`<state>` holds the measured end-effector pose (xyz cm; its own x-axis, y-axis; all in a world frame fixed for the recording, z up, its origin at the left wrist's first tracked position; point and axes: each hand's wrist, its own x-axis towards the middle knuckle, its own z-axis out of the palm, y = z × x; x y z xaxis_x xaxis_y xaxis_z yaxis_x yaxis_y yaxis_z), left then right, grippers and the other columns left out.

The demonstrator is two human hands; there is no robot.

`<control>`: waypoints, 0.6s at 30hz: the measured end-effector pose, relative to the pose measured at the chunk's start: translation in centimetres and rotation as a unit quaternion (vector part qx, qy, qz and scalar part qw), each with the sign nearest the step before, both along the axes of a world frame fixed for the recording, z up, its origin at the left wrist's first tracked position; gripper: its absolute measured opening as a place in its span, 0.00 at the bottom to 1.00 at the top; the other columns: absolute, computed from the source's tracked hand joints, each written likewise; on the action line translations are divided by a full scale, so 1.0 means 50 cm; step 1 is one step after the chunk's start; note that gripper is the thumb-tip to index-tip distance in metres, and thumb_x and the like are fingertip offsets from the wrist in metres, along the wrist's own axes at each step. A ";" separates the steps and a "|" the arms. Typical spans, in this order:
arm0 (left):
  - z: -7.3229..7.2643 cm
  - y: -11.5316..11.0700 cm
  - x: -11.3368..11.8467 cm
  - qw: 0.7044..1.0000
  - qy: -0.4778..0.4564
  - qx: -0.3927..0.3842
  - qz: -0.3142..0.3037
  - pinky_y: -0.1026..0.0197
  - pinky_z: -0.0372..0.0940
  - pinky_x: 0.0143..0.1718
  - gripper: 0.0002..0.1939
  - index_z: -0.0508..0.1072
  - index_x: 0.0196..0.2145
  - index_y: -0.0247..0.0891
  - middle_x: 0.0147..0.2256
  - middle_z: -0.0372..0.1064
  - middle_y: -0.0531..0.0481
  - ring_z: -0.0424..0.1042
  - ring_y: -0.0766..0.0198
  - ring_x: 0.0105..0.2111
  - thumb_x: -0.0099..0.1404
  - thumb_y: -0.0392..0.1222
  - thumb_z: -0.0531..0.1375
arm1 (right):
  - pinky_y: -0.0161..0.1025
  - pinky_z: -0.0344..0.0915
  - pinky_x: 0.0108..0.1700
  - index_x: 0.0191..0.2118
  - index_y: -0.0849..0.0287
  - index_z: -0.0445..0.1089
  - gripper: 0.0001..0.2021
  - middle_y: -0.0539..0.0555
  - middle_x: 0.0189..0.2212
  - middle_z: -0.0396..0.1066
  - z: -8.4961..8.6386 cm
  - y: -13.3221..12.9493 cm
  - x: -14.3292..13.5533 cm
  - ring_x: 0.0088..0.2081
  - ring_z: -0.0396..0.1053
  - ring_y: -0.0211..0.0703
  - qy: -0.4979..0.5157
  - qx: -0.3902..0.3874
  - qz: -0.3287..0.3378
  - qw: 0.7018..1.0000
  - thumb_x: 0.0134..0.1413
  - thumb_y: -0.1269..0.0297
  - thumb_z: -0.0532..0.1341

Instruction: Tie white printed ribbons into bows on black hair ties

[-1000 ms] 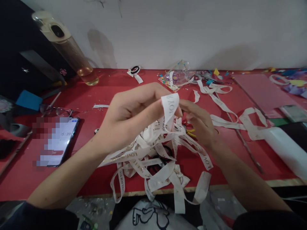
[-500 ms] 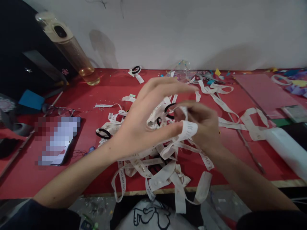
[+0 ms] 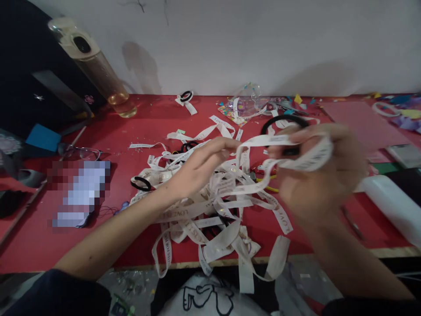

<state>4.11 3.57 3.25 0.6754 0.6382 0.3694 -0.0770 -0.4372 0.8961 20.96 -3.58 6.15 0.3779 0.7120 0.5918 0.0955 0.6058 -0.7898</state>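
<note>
My right hand (image 3: 315, 171), blurred by motion, is raised at the right of the pile, its fingers closed on a black hair tie (image 3: 284, 119). A printed white ribbon (image 3: 312, 159) loops around that hand and runs left toward my left hand (image 3: 200, 166). The left fingers are bent together at the ribbon's left end, over the pile; their tips are partly hidden and their grip is unclear. Beneath both hands lies a tangled heap of printed white ribbons (image 3: 223, 245) with black hair ties in it. A yellow band (image 3: 272, 189) shows between the hands.
On the red table (image 3: 131, 245) at left are a phone (image 3: 85, 193), glasses (image 3: 88, 152) and a tilted bottle (image 3: 105, 79). A ribboned hair tie (image 3: 187, 97) lies near the wall. At right are a white case (image 3: 391, 206), pink sheet (image 3: 358, 123) and colourful scraps.
My right hand has moved right and toward the camera with the black hair tie and ribbon. My left hand has drawn back slightly and lower, its fingers closer together. The yellow band is now uncovered.
</note>
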 end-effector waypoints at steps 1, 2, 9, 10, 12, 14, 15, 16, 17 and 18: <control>0.015 -0.006 -0.003 0.998 -0.005 -0.051 -0.021 0.55 0.65 0.54 0.16 0.73 0.45 0.38 0.47 0.73 0.46 0.72 0.60 0.50 0.76 0.40 0.45 | 0.38 0.66 0.28 0.35 0.50 0.78 0.03 0.49 0.29 0.74 -0.017 0.004 0.000 0.26 0.69 0.37 -0.027 -0.001 0.020 0.999 0.59 0.63 0.66; 0.028 -0.011 -0.005 0.996 0.001 -0.085 -0.035 0.56 0.66 0.51 0.19 0.73 0.41 0.38 0.42 0.73 0.47 0.72 0.60 0.45 0.77 0.44 0.44 | 0.37 0.66 0.29 0.37 0.50 0.78 0.03 0.49 0.30 0.75 -0.035 0.008 0.001 0.27 0.69 0.36 -0.044 -0.003 0.038 0.998 0.59 0.64 0.65; 0.041 0.013 -0.029 0.997 0.074 -0.009 0.029 0.65 0.59 0.33 0.12 0.70 0.31 0.37 0.29 0.65 0.54 0.64 0.69 0.30 0.73 0.42 0.54 | 0.38 0.72 0.39 0.47 0.49 0.76 0.10 0.49 0.34 0.76 -0.113 0.031 -0.005 0.36 0.74 0.39 0.005 -0.081 0.139 0.987 0.60 0.63 0.65; 0.041 0.019 -0.033 0.996 0.075 0.006 0.042 0.65 0.59 0.32 0.13 0.69 0.32 0.37 0.28 0.64 0.54 0.63 0.69 0.29 0.73 0.43 0.54 | 0.38 0.72 0.37 0.48 0.49 0.75 0.10 0.50 0.33 0.76 -0.118 0.031 -0.007 0.36 0.74 0.40 0.017 -0.094 0.161 0.982 0.62 0.59 0.62; 0.043 0.029 -0.037 0.995 0.067 0.030 0.064 0.65 0.59 0.32 0.12 0.69 0.33 0.38 0.27 0.63 0.54 0.63 0.69 0.28 0.74 0.44 0.54 | 0.38 0.72 0.33 0.50 0.50 0.74 0.15 0.52 0.34 0.77 -0.122 0.028 -0.012 0.34 0.74 0.41 0.024 -0.117 0.197 0.973 0.62 0.52 0.61; 0.045 0.035 -0.040 0.994 0.063 0.049 0.081 0.65 0.60 0.31 0.11 0.68 0.34 0.38 0.27 0.62 0.54 0.63 0.69 0.28 0.74 0.44 0.54 | 0.37 0.72 0.32 0.50 0.50 0.74 0.16 0.52 0.36 0.78 -0.123 0.021 -0.018 0.34 0.75 0.40 0.019 -0.150 0.223 0.963 0.58 0.53 0.66; 0.044 0.037 -0.040 0.992 0.067 0.060 0.087 0.64 0.60 0.31 0.11 0.68 0.34 0.38 0.27 0.62 0.54 0.63 0.69 0.27 0.74 0.44 0.54 | 0.35 0.72 0.33 0.49 0.51 0.74 0.16 0.51 0.36 0.78 -0.122 0.018 -0.020 0.33 0.75 0.39 0.012 -0.168 0.234 0.957 0.55 0.55 0.69; 0.043 0.040 -0.041 0.990 0.076 0.075 0.094 0.64 0.60 0.30 0.11 0.68 0.34 0.38 0.27 0.63 0.54 0.63 0.69 0.27 0.73 0.44 0.54 | 0.34 0.73 0.33 0.46 0.52 0.75 0.15 0.50 0.35 0.78 -0.122 0.014 -0.023 0.33 0.75 0.37 0.003 -0.185 0.243 0.952 0.53 0.59 0.70; 0.042 0.042 -0.042 0.985 0.091 0.096 0.107 0.63 0.60 0.31 0.10 0.69 0.34 0.38 0.27 0.64 0.54 0.63 0.68 0.27 0.73 0.43 0.54 | 0.33 0.72 0.33 0.43 0.53 0.76 0.12 0.50 0.33 0.78 -0.122 0.012 -0.024 0.31 0.75 0.36 -0.004 -0.198 0.250 0.948 0.52 0.61 0.71; 0.040 0.044 -0.043 0.978 0.111 0.126 0.127 0.62 0.61 0.33 0.09 0.70 0.35 0.38 0.28 0.66 0.53 0.64 0.67 0.29 0.73 0.41 0.54 | 0.31 0.72 0.31 0.39 0.55 0.76 0.09 0.49 0.31 0.77 -0.123 0.010 -0.025 0.30 0.74 0.35 -0.007 -0.205 0.252 0.946 0.52 0.61 0.71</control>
